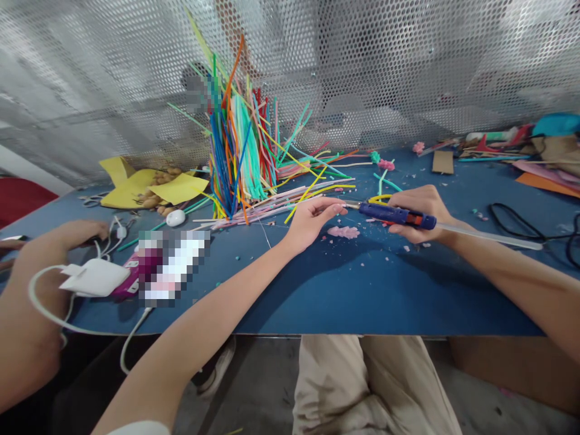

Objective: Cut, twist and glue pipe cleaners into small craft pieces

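Note:
My right hand (pixel 426 202) is wrapped round a dark blue glue gun (pixel 385 214), whose nozzle points left. A clear glue stick (pixel 493 234) sticks out of the gun's back end. My left hand (pixel 312 220) meets the nozzle with thumb and fingers pinched together; whatever is between the fingertips is too small to make out. On the blue table just below lies a knobbly pink piece (pixel 343 232), with small pink scraps around it. Thin pink and yellow stems (pixel 290 196) lie behind my left hand.
A tall bundle of coloured stems (pixel 244 145) stands against the perforated metal panel (pixel 371 78). Yellow sheets (pixel 131 187), a white charger (pixel 97 277) and a purple power strip (pixel 136 272) are at left, beside another person's arm (pixel 40 284). A black cable (pixel 512 223) lies at right.

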Action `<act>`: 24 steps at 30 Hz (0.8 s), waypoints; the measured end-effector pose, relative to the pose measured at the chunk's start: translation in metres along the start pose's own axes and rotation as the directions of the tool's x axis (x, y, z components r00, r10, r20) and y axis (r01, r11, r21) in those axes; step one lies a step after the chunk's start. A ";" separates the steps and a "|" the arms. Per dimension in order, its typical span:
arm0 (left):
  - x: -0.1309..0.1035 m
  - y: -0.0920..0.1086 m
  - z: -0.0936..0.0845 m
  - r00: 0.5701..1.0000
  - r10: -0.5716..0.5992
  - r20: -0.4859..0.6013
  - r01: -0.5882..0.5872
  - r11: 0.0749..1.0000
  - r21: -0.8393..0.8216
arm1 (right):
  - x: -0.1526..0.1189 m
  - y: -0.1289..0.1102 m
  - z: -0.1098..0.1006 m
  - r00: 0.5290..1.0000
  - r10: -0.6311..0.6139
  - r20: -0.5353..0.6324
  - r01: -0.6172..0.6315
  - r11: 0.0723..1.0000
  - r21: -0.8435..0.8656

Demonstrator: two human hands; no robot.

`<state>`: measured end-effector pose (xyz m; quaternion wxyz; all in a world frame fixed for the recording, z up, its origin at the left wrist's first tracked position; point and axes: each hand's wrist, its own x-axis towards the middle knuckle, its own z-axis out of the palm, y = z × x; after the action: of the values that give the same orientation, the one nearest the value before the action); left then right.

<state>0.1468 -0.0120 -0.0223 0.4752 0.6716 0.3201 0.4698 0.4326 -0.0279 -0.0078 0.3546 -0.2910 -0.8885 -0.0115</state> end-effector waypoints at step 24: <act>0.000 -0.001 -0.001 1.000 -0.007 0.006 0.007 0.999 0.032 | -0.001 0.001 0.001 1.000 -0.007 -0.014 0.006 1.000 -0.014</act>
<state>0.1462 -0.0118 -0.0232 0.4669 0.6794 0.3283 0.4610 0.4329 -0.0273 -0.0095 0.3587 -0.2904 -0.8869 -0.0208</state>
